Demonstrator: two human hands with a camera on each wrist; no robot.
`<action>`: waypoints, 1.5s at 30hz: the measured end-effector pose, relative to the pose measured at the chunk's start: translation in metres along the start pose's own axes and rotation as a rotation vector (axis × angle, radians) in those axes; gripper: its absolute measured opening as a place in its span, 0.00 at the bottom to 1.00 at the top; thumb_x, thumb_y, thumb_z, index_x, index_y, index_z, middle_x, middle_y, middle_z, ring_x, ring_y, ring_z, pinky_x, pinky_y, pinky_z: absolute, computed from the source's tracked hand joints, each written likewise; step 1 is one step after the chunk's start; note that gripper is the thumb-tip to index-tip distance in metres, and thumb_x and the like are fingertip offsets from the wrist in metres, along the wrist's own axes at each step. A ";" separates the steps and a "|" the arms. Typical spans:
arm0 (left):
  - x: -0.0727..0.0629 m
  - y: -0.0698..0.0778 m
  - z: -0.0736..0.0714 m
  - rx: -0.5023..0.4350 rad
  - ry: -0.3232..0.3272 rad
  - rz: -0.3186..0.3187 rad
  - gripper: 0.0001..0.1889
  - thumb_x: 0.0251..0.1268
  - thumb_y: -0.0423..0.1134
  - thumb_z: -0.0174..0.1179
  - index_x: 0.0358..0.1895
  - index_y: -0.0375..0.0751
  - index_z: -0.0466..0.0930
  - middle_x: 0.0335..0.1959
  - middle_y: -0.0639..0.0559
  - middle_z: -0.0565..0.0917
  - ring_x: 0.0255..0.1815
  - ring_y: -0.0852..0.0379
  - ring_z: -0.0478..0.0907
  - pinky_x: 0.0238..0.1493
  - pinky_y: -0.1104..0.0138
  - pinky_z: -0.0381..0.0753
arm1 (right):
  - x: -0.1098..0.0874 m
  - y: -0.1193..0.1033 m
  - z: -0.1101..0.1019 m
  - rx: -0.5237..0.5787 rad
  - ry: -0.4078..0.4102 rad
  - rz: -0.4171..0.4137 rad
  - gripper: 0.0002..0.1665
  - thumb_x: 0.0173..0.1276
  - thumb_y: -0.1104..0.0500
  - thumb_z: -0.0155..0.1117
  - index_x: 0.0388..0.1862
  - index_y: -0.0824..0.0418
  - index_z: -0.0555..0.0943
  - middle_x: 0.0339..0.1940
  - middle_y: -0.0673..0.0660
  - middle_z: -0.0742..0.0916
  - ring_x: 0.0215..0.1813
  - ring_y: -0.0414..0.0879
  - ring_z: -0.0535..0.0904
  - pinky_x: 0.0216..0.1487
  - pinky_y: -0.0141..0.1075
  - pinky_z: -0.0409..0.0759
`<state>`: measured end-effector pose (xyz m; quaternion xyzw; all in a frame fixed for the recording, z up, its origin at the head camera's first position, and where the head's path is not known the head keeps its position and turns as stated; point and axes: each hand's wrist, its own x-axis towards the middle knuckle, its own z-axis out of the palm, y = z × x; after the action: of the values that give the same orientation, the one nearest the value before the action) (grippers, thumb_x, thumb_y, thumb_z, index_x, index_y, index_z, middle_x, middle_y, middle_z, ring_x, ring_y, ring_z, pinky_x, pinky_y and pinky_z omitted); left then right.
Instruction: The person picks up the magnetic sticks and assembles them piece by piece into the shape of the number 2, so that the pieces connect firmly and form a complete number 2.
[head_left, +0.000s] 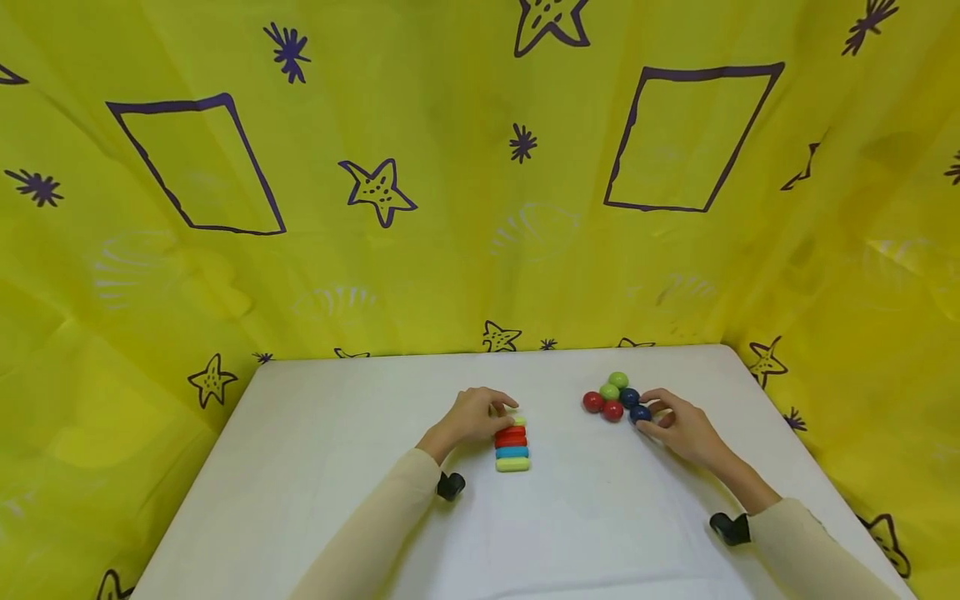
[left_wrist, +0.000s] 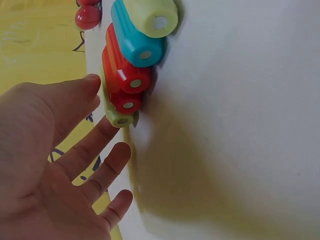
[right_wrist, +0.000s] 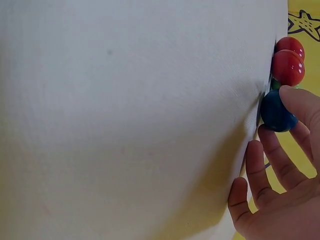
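My left hand (head_left: 474, 414) is over the far end of a row of short plastic rods, fingers spread. Its thumb tip overlaps the farthest, a light green rod (head_left: 519, 422), and its fingertips are just beyond it. Nearer lie two red rods (left_wrist: 131, 82), a turquoise rod (head_left: 512, 452) and a yellow-green rod (head_left: 513, 465), with pale discs at their ends. To the right, my right hand (head_left: 684, 427) pinches a dark blue ball (right_wrist: 276, 111) between thumb and index finger. It is the nearest ball of a small cluster; the other fingers are loosely extended.
Touching or close to the held ball are another dark blue ball (head_left: 628, 397), two red balls (head_left: 592, 402) and two green balls (head_left: 618, 380). White cloth covers the table (head_left: 570, 533). A yellow patterned curtain (head_left: 450, 275) stands behind and along both sides.
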<state>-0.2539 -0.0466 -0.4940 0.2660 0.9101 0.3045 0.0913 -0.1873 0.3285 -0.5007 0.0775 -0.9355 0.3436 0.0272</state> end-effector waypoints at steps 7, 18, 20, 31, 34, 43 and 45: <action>0.001 0.002 -0.001 -0.044 -0.048 -0.058 0.09 0.70 0.39 0.66 0.48 0.46 0.91 0.38 0.58 0.88 0.38 0.59 0.77 0.52 0.56 0.69 | -0.001 0.001 0.002 -0.015 0.013 0.006 0.22 0.67 0.56 0.75 0.55 0.63 0.80 0.44 0.61 0.88 0.37 0.47 0.79 0.33 0.34 0.76; -0.004 0.004 0.002 -0.057 -0.076 -0.085 0.08 0.70 0.40 0.67 0.46 0.46 0.92 0.40 0.59 0.88 0.43 0.58 0.76 0.56 0.55 0.68 | -0.004 -0.001 0.000 -0.011 -0.010 0.042 0.22 0.68 0.56 0.74 0.57 0.63 0.80 0.48 0.62 0.88 0.41 0.50 0.81 0.35 0.34 0.79; -0.005 0.005 0.002 -0.052 -0.074 -0.079 0.07 0.70 0.40 0.67 0.46 0.47 0.92 0.40 0.59 0.87 0.43 0.58 0.75 0.56 0.56 0.68 | -0.004 -0.002 -0.001 -0.007 -0.010 0.042 0.22 0.68 0.57 0.74 0.57 0.63 0.80 0.48 0.62 0.87 0.42 0.51 0.81 0.35 0.34 0.79; -0.010 0.006 0.007 -0.020 -0.059 -0.034 0.07 0.69 0.40 0.68 0.46 0.48 0.92 0.38 0.61 0.87 0.38 0.61 0.72 0.53 0.58 0.67 | -0.006 0.000 -0.001 -0.010 -0.015 0.046 0.23 0.68 0.59 0.73 0.59 0.65 0.80 0.52 0.64 0.87 0.43 0.52 0.82 0.36 0.34 0.79; -0.011 0.007 0.008 -0.013 -0.057 -0.026 0.07 0.69 0.40 0.68 0.46 0.47 0.92 0.38 0.60 0.87 0.38 0.61 0.72 0.55 0.57 0.67 | -0.007 0.001 0.000 -0.007 -0.020 0.046 0.24 0.68 0.59 0.73 0.60 0.65 0.80 0.51 0.65 0.86 0.43 0.52 0.81 0.35 0.33 0.79; -0.012 0.005 0.008 -0.008 -0.060 -0.013 0.07 0.70 0.39 0.67 0.46 0.46 0.92 0.40 0.59 0.89 0.43 0.59 0.76 0.63 0.51 0.67 | -0.011 -0.007 0.003 0.048 -0.048 0.021 0.23 0.67 0.60 0.74 0.59 0.64 0.83 0.48 0.63 0.88 0.39 0.48 0.79 0.33 0.33 0.77; -0.012 0.004 0.008 -0.010 -0.059 -0.010 0.07 0.70 0.39 0.67 0.45 0.46 0.92 0.41 0.59 0.89 0.45 0.58 0.76 0.63 0.52 0.67 | -0.011 -0.009 0.005 0.052 -0.051 0.005 0.23 0.66 0.60 0.75 0.59 0.64 0.82 0.47 0.63 0.88 0.39 0.48 0.79 0.34 0.33 0.77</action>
<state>-0.2393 -0.0467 -0.4982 0.2700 0.9068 0.3006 0.1207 -0.1748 0.3198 -0.4999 0.0847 -0.9269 0.3655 0.0005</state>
